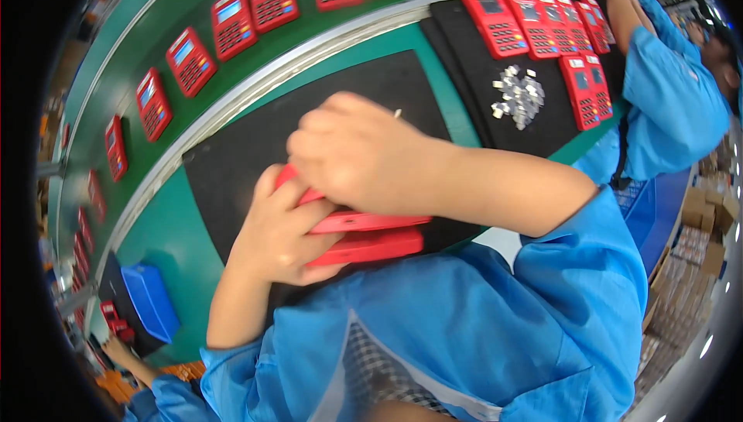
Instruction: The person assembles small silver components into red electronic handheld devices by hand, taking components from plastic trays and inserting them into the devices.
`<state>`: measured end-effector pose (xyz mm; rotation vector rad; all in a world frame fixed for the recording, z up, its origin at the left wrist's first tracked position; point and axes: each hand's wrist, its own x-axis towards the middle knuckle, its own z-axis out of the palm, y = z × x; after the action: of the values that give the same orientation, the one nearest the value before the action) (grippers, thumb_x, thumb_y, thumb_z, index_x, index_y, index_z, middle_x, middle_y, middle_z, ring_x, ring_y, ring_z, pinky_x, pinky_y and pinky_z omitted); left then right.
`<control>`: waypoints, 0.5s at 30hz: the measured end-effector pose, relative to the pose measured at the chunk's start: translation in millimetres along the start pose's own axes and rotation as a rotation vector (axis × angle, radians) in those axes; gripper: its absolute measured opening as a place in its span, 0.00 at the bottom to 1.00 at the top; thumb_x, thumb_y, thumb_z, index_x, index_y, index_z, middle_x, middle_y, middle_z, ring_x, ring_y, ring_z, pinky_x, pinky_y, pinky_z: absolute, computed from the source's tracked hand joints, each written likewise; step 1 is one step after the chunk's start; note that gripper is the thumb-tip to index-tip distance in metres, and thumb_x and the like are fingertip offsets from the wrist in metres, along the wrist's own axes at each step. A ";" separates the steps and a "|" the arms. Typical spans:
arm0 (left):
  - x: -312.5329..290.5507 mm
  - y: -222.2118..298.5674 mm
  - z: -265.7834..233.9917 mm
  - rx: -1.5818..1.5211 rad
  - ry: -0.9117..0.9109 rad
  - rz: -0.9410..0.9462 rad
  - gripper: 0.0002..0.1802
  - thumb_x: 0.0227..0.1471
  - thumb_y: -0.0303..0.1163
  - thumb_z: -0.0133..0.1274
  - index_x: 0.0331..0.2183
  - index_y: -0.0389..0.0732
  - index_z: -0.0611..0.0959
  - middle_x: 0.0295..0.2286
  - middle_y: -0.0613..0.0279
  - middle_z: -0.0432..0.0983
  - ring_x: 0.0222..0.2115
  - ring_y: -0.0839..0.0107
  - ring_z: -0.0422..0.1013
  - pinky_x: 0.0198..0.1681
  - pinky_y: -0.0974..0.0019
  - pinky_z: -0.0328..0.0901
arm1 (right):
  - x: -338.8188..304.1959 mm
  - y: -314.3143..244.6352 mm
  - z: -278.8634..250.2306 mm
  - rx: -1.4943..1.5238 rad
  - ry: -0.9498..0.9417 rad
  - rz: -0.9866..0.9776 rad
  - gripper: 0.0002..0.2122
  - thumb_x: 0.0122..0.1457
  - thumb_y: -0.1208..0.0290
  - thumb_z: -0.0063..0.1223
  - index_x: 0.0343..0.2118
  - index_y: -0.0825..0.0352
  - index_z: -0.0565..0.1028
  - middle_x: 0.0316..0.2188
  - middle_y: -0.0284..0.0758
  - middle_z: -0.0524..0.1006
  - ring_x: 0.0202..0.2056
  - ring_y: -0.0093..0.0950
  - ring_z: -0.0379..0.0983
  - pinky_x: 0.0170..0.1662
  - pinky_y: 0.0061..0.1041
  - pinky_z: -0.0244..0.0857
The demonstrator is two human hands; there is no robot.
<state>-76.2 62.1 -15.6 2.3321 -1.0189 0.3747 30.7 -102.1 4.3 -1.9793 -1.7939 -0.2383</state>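
Note:
My left hand point(280, 230) is closed around red handheld card terminals point(375, 246), with its fingers wedged between their bodies. At least two terminals show edge-on, one above another, close to my blue work jacket point(457, 306). Over the far end of the upper red body bends my right hand point(352, 151), its fingers curled tight. What those fingers pinch, if anything, is hidden from view. Both hands are above a black mat point(371, 85) on the green bench. A small pale piece point(398, 113) shows just beyond my right wrist.
Red terminals with lit screens point(234, 23) line the green belt point(174, 4) beyond a metal rail. On the right, a black mat holds more terminals point(493, 21) and a pile of small clear-white pieces point(518, 97). A blue bin point(151, 302) stands at left. Co-workers point(673, 81) flank me.

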 end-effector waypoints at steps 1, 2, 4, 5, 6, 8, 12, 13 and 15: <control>-1.7 -0.6 -1.3 0.009 0.013 -0.010 0.20 0.16 0.41 0.63 0.21 0.45 0.82 0.30 0.61 0.74 0.36 0.54 0.67 0.37 0.49 0.57 | -0.8 -3.0 2.3 -0.064 -0.005 -0.013 0.10 0.46 0.69 0.51 0.30 0.67 0.77 0.28 0.32 0.71 0.37 0.30 0.68 0.43 0.32 0.62; -4.4 -0.8 -3.7 0.028 0.009 -0.030 0.21 0.14 0.42 0.62 0.21 0.45 0.82 0.28 0.61 0.74 0.35 0.54 0.67 0.36 0.50 0.57 | -1.1 -7.6 4.0 -0.010 0.029 0.021 0.11 0.48 0.68 0.53 0.32 0.69 0.77 0.31 0.34 0.72 0.41 0.31 0.67 0.48 0.37 0.60; -2.7 1.3 -3.1 0.037 -0.009 -0.010 0.20 0.14 0.42 0.61 0.20 0.45 0.82 0.27 0.61 0.74 0.34 0.54 0.67 0.36 0.50 0.57 | -5.2 -8.1 -1.0 0.074 0.016 0.058 0.11 0.49 0.68 0.53 0.32 0.70 0.77 0.32 0.35 0.72 0.42 0.32 0.67 0.50 0.39 0.58; -2.4 2.6 -4.3 0.061 -0.024 -0.011 0.20 0.14 0.42 0.61 0.20 0.45 0.83 0.27 0.62 0.74 0.34 0.54 0.67 0.36 0.50 0.57 | -6.0 -8.0 -3.4 0.173 0.007 0.074 0.11 0.50 0.68 0.53 0.33 0.70 0.77 0.34 0.36 0.72 0.44 0.33 0.67 0.51 0.41 0.57; -3.0 3.1 -5.0 0.064 -0.045 -0.004 0.20 0.14 0.42 0.61 0.20 0.45 0.82 0.28 0.61 0.74 0.34 0.53 0.68 0.36 0.51 0.57 | -10.6 -8.1 -0.4 0.161 0.037 0.079 0.10 0.50 0.69 0.54 0.32 0.70 0.78 0.35 0.37 0.73 0.44 0.34 0.67 0.50 0.40 0.58; -0.5 4.6 -5.6 0.058 -0.036 0.014 0.19 0.14 0.42 0.61 0.19 0.45 0.82 0.28 0.60 0.74 0.35 0.53 0.68 0.36 0.51 0.57 | -15.7 -4.4 1.4 0.267 0.090 0.124 0.09 0.50 0.70 0.54 0.31 0.69 0.78 0.35 0.37 0.73 0.44 0.35 0.67 0.50 0.39 0.58; 0.0 4.7 -3.9 0.043 0.007 0.018 0.18 0.15 0.41 0.61 0.19 0.45 0.82 0.30 0.59 0.74 0.38 0.51 0.69 0.37 0.50 0.57 | -48.0 16.8 -35.1 0.069 0.220 0.315 0.04 0.50 0.72 0.55 0.28 0.64 0.79 0.33 0.36 0.75 0.37 0.35 0.72 0.41 0.31 0.66; -4.3 4.9 -3.5 0.045 0.011 0.001 0.18 0.15 0.41 0.61 0.19 0.45 0.82 0.30 0.59 0.74 0.38 0.51 0.69 0.37 0.50 0.57 | -66.6 27.9 -44.9 0.040 0.296 0.556 0.03 0.49 0.74 0.57 0.28 0.65 0.79 0.30 0.37 0.76 0.34 0.35 0.73 0.36 0.29 0.67; -7.7 6.1 -3.7 0.048 0.021 -0.001 0.18 0.16 0.42 0.62 0.19 0.45 0.82 0.31 0.59 0.74 0.38 0.52 0.69 0.37 0.50 0.56 | -99.5 41.9 -66.9 -0.233 0.237 0.897 0.04 0.48 0.75 0.59 0.26 0.69 0.79 0.27 0.38 0.75 0.30 0.34 0.73 0.34 0.28 0.67</control>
<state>-86.0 65.4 -13.9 2.3663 -1.0088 0.4260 69.5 -222.8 12.4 -2.5672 -0.6385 -0.3662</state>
